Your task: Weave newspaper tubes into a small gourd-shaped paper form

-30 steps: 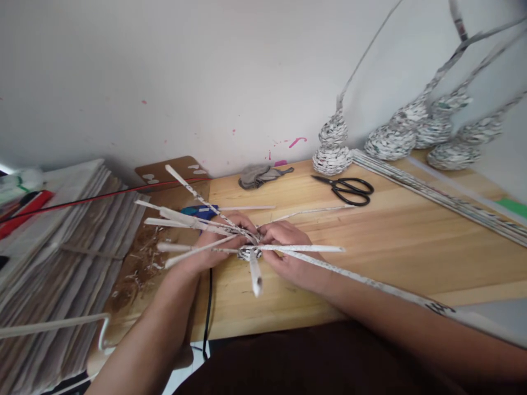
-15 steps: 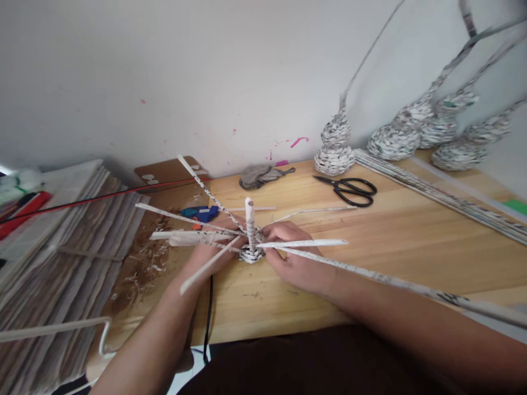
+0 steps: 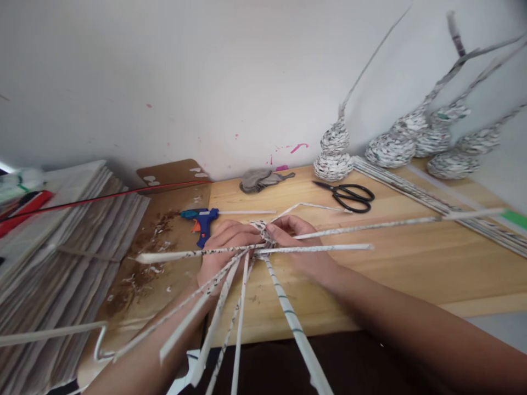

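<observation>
A small weave of rolled newspaper tubes point(image 3: 269, 245) is held up between my two hands above the wooden table. Its long paper tubes point(image 3: 294, 318) fan out toward me, to the left and to the right. My left hand point(image 3: 226, 244) is closed round the left side of the weave, its fingertips partly behind the tubes. On the other side, my right hand point(image 3: 302, 249) pinches the weave's edge between thumb and fingers. One bent thin tube point(image 3: 302, 204) sticks out behind the right hand. The hands and tubes hide much of the weave.
A blue glue gun point(image 3: 203, 219) lies left of the hands; black scissors point(image 3: 354, 195) and a grey cloth item point(image 3: 261, 180) lie behind. Gourd-shaped paper weaves point(image 3: 334, 156) stand along the wall near bundled tubes point(image 3: 411, 186). Stacked newspapers point(image 3: 82, 247) are at left.
The weave has tipped over toward me, so tubes that stood up or pointed left now point down at me. My left hand has come up into view, and the glue gun shows fully.
</observation>
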`<action>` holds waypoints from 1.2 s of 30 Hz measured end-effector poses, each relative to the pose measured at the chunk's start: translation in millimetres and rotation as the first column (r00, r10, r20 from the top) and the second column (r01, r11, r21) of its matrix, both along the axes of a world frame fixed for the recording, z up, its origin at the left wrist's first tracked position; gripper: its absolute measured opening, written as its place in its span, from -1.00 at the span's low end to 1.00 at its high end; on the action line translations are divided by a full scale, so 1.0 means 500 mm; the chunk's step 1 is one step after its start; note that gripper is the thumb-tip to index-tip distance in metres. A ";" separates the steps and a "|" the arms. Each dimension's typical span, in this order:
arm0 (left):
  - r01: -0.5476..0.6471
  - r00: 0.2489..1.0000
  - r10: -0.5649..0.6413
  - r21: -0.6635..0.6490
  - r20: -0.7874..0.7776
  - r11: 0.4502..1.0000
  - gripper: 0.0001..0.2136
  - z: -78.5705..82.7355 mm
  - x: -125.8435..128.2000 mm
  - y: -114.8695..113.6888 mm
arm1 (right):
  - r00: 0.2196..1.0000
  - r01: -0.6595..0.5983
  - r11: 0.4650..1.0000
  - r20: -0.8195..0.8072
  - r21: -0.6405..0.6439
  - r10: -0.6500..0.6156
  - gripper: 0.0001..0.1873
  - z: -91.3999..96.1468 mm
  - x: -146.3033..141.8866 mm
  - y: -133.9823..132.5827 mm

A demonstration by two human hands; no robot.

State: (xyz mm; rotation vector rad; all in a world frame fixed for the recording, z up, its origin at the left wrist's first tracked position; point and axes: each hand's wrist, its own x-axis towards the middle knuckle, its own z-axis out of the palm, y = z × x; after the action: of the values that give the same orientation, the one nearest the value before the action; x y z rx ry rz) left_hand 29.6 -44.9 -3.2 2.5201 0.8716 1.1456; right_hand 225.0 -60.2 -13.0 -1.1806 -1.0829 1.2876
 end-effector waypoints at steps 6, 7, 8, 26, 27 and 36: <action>0.052 0.997 -0.043 0.142 -0.070 0.988 -0.82 0.005 -0.001 -0.005 | 0.979 0.033 0.997 -0.198 -0.068 -0.046 -0.72 -0.003 -0.007 0.007; 0.047 0.997 -0.037 0.144 -0.075 0.988 -0.82 0.005 0.001 -0.005 | 0.980 0.032 0.997 -0.194 -0.066 -0.044 -0.74 -0.002 -0.006 0.006; 0.038 0.997 -0.028 0.141 -0.071 0.989 -0.82 0.004 0.004 -0.004 | 0.982 0.026 0.998 -0.187 -0.056 -0.036 -0.75 -0.001 -0.004 0.004; 0.045 0.999 -0.046 0.033 0.019 0.998 -0.86 0.009 0.008 -0.012 | 0.996 0.061 0.991 -0.077 0.116 -0.052 -0.65 0.016 0.016 0.011; 0.041 0.999 -0.042 0.049 0.018 0.998 -0.86 0.009 0.010 -0.013 | 0.995 0.069 0.992 -0.086 0.107 -0.060 -0.63 0.017 0.017 0.014; 0.051 0.998 -0.042 0.169 -0.057 0.984 -0.83 0.005 0.014 -0.014 | 0.979 -0.032 0.969 0.205 0.243 -0.019 -0.87 0.013 0.017 -0.006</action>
State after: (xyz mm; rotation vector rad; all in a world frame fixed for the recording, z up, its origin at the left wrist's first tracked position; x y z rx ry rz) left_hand 36.6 -51.8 -0.9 2.7046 0.7525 1.1906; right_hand 233.3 -63.2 -6.3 -1.1386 -1.3570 1.0168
